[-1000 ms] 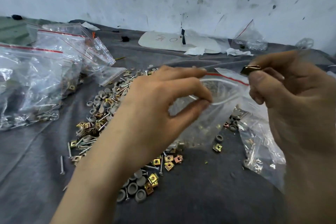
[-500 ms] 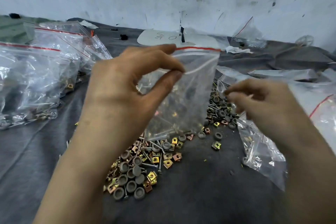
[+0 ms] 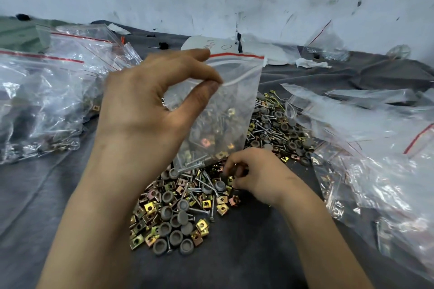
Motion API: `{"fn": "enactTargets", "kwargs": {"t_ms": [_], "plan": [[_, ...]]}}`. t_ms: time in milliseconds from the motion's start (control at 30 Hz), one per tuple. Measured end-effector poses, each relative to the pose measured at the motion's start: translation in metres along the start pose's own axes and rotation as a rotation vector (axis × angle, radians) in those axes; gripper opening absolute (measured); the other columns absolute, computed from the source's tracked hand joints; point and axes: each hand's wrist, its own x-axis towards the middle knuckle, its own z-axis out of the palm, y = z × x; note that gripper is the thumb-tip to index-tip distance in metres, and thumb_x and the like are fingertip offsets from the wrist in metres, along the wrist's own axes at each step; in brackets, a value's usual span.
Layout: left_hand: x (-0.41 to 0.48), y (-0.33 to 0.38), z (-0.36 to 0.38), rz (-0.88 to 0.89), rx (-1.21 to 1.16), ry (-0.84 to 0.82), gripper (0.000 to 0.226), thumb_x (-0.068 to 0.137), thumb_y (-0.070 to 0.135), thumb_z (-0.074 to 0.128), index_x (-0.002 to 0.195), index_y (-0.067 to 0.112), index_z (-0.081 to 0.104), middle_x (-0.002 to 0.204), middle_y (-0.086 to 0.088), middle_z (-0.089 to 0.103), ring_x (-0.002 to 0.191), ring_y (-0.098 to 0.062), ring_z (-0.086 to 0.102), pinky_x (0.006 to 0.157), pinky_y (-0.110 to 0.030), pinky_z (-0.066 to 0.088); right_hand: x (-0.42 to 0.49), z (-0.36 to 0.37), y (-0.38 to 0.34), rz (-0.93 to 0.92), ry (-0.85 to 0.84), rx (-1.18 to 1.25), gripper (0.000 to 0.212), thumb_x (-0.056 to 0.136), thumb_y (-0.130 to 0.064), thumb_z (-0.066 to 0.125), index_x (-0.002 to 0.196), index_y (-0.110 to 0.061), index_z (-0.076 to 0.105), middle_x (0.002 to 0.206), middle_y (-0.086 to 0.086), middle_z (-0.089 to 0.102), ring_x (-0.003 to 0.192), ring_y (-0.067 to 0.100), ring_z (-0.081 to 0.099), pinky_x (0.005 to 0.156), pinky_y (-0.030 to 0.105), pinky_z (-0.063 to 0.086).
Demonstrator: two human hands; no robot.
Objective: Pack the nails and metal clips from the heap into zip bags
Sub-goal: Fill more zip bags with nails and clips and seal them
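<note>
Between thumb and forefinger of the left hand hangs the zip bag, pinched just under its mouth. Below its bottom edge the right hand curls its fingertips into the heap; whether they grip a piece I cannot tell. Half a second ago that hand hovered beside the bag. Clear plastic, red strip on top, nails and gold clips inside.

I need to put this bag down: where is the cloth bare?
Bare cloth lies left of the left forearm, below the filled bags, and between the forearms below the heap. Crowded: the heap and the bags on the right.
</note>
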Motion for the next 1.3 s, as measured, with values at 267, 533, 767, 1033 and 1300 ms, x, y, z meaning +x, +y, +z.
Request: {"fn": "enactTargets", "kwargs": {"t_ms": [267,533,767,1033,1300], "plan": [[-0.001,0.0,0.001,-0.004,-0.027,-0.013,0.011,0.087,0.024,0.066,0.092,0.034,0.068,0.114,0.017,0.065,0.115,0.004,0.058,0.101,-0.025,0.045,0.002,-0.001,0.005,-0.007,0.001,-0.05,0.02,0.081,-0.004,0.069,0.079,-0.019,0.056,0.074,-0.012,0.049,0.077,0.014,0.051,0.069,0.024,0.04],[-0.001,0.001,0.001,-0.011,-0.077,-0.006,0.011,0.088,0.023,0.066,0.091,0.033,0.069,0.114,0.014,0.067,0.116,0.002,0.058,0.102,-0.032,0.046,-0.007,-0.018,0.012,-0.05,0.122,0.287,0.027,0.078,0.001,0.073,0.075,-0.022,0.06,0.075,-0.003,0.064,0.066,0.018,0.06,0.064,0.027,0.049],[-0.001,0.001,0.0,-0.009,-0.061,-0.015,0.011,0.088,0.025,0.066,0.093,0.035,0.069,0.114,0.018,0.066,0.114,0.004,0.058,0.101,-0.027,0.045,-0.021,-0.042,0.018,-0.224,0.261,0.428,0.028,0.076,0.003,0.074,0.079,-0.024,0.067,0.081,-0.011,0.071,0.065,0.022,0.06,0.064,0.029,0.053],[-0.002,0.002,0.003,-0.019,-0.087,-0.048,0.01,0.088,0.025,0.066,0.091,0.035,0.069,0.114,0.017,0.066,0.115,0.003,0.058,0.101,-0.03,0.046,-0.035,-0.051,0.011,-0.357,0.23,0.697,0.02,0.067,-0.005,0.068,0.068,-0.025,0.068,0.09,0.0,0.07,0.072,0.015,0.056,0.067,0.042,0.046],[-0.002,0.005,0.003,-0.046,-0.088,-0.085,0.009,0.085,0.027,0.067,0.087,0.035,0.072,0.114,0.02,0.066,0.112,0.005,0.059,0.101,-0.031,0.047,-0.039,-0.055,0.012,-0.494,0.209,0.791,0.024,0.065,-0.006,0.077,0.072,-0.027,0.068,0.087,-0.001,0.071,0.076,0.014,0.059,0.064,0.023,0.049]]}}
